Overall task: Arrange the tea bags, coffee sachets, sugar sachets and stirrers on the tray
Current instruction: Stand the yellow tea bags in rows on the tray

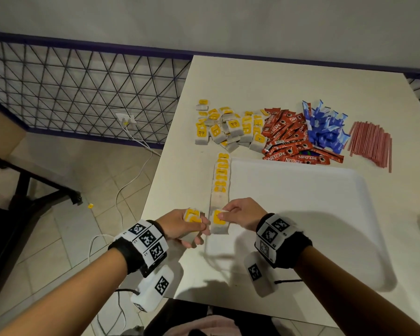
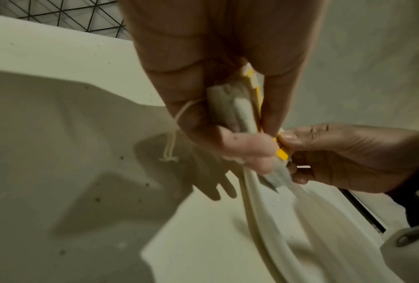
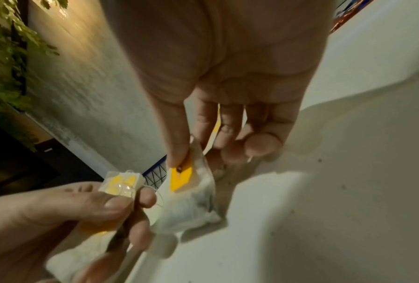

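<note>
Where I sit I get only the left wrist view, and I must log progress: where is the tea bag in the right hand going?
Observer: In the head view, the right hand pinches that tea bag at the near end of a row of tea bags along the tray's left edge.
Operator: Is anything else set out yet?
Observer: No. The coffee sachets, sugar sachets and stirrers lie in piles on the table beyond the tray.
Operator: Are any tea bags left over there?
Observer: Yes, a loose heap of tea bags lies left of the coffee sachets.
</note>
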Action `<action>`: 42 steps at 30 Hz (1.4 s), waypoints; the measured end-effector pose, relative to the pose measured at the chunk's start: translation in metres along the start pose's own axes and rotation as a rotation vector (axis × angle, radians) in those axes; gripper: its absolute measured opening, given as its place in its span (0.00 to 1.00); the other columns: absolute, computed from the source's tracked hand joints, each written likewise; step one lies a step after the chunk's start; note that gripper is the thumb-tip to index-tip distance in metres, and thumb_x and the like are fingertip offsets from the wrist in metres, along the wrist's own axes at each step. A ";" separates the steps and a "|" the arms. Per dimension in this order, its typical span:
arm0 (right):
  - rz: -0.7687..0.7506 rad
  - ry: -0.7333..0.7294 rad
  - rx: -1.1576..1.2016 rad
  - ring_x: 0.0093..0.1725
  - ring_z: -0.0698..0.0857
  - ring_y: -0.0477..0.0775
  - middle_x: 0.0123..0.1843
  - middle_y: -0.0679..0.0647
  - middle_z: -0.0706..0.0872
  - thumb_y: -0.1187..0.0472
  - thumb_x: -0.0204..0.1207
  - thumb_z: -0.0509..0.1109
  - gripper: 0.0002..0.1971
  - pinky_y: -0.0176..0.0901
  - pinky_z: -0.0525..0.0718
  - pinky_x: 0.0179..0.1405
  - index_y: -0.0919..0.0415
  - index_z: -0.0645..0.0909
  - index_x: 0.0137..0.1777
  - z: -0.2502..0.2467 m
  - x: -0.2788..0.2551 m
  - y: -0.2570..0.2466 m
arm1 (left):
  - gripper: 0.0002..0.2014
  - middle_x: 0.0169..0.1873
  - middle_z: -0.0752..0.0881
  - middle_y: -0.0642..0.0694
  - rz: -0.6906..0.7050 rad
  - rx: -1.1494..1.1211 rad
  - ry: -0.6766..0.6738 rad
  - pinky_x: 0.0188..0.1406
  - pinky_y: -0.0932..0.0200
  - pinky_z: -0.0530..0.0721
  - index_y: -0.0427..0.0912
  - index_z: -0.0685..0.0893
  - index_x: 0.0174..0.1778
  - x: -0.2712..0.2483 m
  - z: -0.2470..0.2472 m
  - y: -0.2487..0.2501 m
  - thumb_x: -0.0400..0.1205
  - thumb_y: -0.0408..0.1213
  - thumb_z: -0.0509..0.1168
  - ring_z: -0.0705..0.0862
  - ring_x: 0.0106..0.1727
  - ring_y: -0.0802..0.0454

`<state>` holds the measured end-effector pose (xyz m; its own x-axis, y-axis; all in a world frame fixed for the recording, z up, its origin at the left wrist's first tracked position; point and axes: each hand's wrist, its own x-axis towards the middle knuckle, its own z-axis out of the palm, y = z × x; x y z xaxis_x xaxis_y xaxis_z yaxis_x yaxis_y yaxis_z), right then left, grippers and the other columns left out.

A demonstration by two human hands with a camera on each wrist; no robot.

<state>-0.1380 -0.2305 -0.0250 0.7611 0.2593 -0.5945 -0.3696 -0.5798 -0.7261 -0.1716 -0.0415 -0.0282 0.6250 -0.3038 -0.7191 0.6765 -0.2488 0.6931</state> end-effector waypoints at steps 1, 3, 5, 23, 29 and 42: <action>-0.001 0.017 -0.022 0.42 0.80 0.48 0.32 0.45 0.79 0.56 0.70 0.76 0.08 0.39 0.77 0.50 0.51 0.79 0.34 0.002 0.002 0.001 | 0.04 0.34 0.87 0.45 -0.004 0.015 0.004 0.18 0.68 0.76 0.41 0.80 0.43 0.000 0.000 0.000 0.82 0.29 0.62 0.82 0.28 0.50; -0.005 0.048 -0.044 0.43 0.79 0.49 0.32 0.44 0.78 0.56 0.70 0.76 0.06 0.39 0.76 0.49 0.53 0.80 0.39 0.003 0.003 0.001 | 0.05 0.30 0.83 0.45 -0.002 0.045 0.001 0.17 0.68 0.73 0.41 0.80 0.41 0.002 -0.002 0.001 0.82 0.29 0.63 0.80 0.27 0.49; -0.007 0.074 -0.031 0.40 0.78 0.48 0.30 0.44 0.77 0.56 0.69 0.77 0.07 0.37 0.75 0.47 0.53 0.81 0.38 0.003 0.006 0.000 | 0.07 0.26 0.79 0.46 0.013 0.066 -0.007 0.16 0.68 0.71 0.42 0.79 0.37 0.003 -0.004 0.005 0.81 0.30 0.63 0.78 0.25 0.50; -0.051 0.199 -0.014 0.30 0.72 0.42 0.28 0.44 0.74 0.56 0.68 0.77 0.13 0.37 0.73 0.38 0.48 0.74 0.31 0.005 0.018 -0.002 | 0.24 0.41 0.79 0.51 0.109 0.922 0.210 0.46 0.58 0.77 0.49 0.69 0.47 0.020 0.010 0.034 0.70 0.60 0.71 0.79 0.44 0.50; -0.073 0.253 0.086 0.30 0.74 0.42 0.29 0.45 0.75 0.56 0.66 0.79 0.15 0.33 0.73 0.35 0.48 0.72 0.35 0.007 0.016 0.002 | 0.23 0.41 0.79 0.50 0.107 0.927 0.242 0.44 0.58 0.75 0.48 0.69 0.47 0.021 0.011 0.033 0.71 0.59 0.70 0.78 0.43 0.50; -0.133 0.221 0.124 0.37 0.76 0.46 0.34 0.46 0.76 0.55 0.68 0.77 0.14 0.47 0.78 0.49 0.46 0.72 0.37 -0.008 0.000 0.000 | 0.15 0.33 0.82 0.52 0.180 0.588 0.257 0.29 0.66 0.74 0.45 0.75 0.44 0.010 -0.003 0.043 0.72 0.45 0.75 0.80 0.35 0.52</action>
<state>-0.1334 -0.2371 -0.0225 0.9000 0.1445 -0.4112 -0.3105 -0.4494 -0.8376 -0.1353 -0.0528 -0.0056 0.8305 -0.1765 -0.5283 0.2737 -0.6968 0.6630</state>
